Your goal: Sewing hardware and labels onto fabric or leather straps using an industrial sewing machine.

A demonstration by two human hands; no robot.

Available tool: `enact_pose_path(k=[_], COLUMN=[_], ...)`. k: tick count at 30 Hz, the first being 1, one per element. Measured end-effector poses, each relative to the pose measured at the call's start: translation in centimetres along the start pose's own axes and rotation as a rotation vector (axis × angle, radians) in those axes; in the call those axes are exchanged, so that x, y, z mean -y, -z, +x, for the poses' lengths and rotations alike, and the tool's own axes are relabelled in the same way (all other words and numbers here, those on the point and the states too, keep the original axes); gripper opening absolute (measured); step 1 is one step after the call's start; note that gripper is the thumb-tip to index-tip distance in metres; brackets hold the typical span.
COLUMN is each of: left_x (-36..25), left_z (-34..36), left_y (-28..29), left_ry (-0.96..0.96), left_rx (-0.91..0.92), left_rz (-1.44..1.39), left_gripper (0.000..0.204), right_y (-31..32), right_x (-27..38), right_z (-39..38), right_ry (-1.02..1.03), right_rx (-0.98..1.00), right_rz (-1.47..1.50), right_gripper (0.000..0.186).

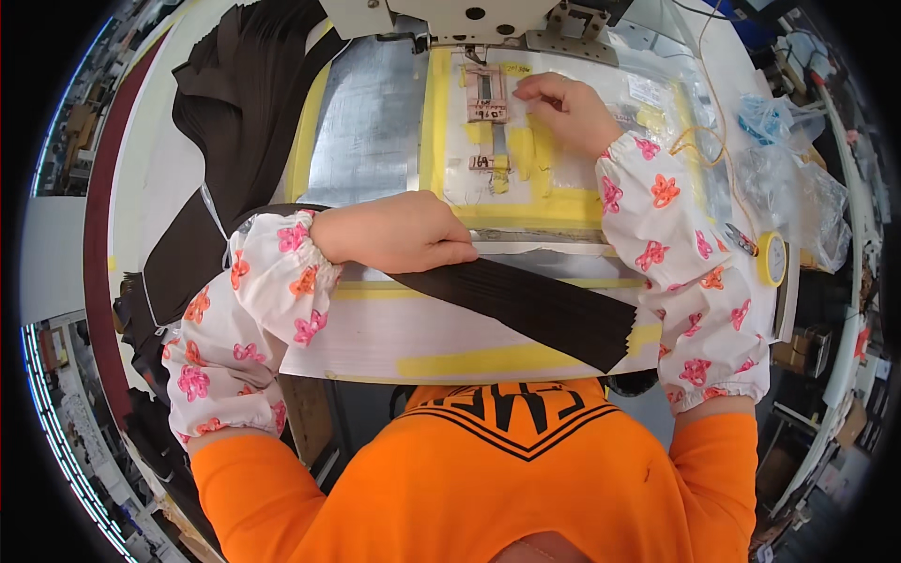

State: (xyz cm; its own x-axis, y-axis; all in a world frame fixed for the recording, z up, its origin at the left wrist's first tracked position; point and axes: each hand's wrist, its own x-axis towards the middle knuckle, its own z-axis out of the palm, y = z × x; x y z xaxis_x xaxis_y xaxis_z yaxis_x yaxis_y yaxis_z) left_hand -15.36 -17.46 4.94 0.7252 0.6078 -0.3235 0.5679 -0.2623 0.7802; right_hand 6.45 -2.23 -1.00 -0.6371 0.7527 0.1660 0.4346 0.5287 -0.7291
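Observation:
My left hand is closed over a stack of dark brown fabric strips, its thumb lying along the top edge. The stack slants toward the lower right, and its layered ends fan out in a jagged row. Beyond it, my right hand is curled with the fingertips drawn together beside a small pinkish template piece. Whatever those fingertips may pinch is too small to make out. The template piece has a narrow slot and sits on a clear plastic sheet edged with yellow tape, just below the sewing machine head.
A large pile of dark fabric hangs over the table's left side. Next to the sheet lies a grey metal plate. On the right are a yellow tape roll, small snips, a loose cord and clear plastic bags.

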Motion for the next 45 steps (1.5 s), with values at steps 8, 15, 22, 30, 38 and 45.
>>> enact_pose_path(k=[8,15,22,30,38,45], left_x=[1.9,-1.8,-3.5,1.6,6.8,5.1], left_z=[1.5,-0.7,0.8,6.8,10.4,10.8], left_y=[0.7,3.5,1.3,0.9,3.2,4.1], left_ry=[0.003,0.132,-0.377,0.238,0.211,-0.189], left_rx=[0.082,-0.884,-1.180,-0.739,-1.051,-1.148], left_rz=[0.012,0.130,0.639,-0.734,-0.252,0.587], left_gripper=[0.024,0.025,0.015,0.035,0.021,0.015], right_y=[2.4,2.1,4.5,0.0,-4.3,-4.8], right_x=[5.5,10.1,7.4,6.0,3.6,1.2], right_z=[-3.5,-6.7,-2.7,0.5,1.6,3.6], right_ry=[-0.127,0.030,0.040,-0.388,-0.141,-0.182], right_rx=[0.459,0.161,-0.144,-0.334,-0.571,-0.531], right_rz=[0.045,-0.370,-0.931,0.372,-0.071,-0.213], right_gripper=[0.030,0.049,0.025,0.023,0.024,0.027])
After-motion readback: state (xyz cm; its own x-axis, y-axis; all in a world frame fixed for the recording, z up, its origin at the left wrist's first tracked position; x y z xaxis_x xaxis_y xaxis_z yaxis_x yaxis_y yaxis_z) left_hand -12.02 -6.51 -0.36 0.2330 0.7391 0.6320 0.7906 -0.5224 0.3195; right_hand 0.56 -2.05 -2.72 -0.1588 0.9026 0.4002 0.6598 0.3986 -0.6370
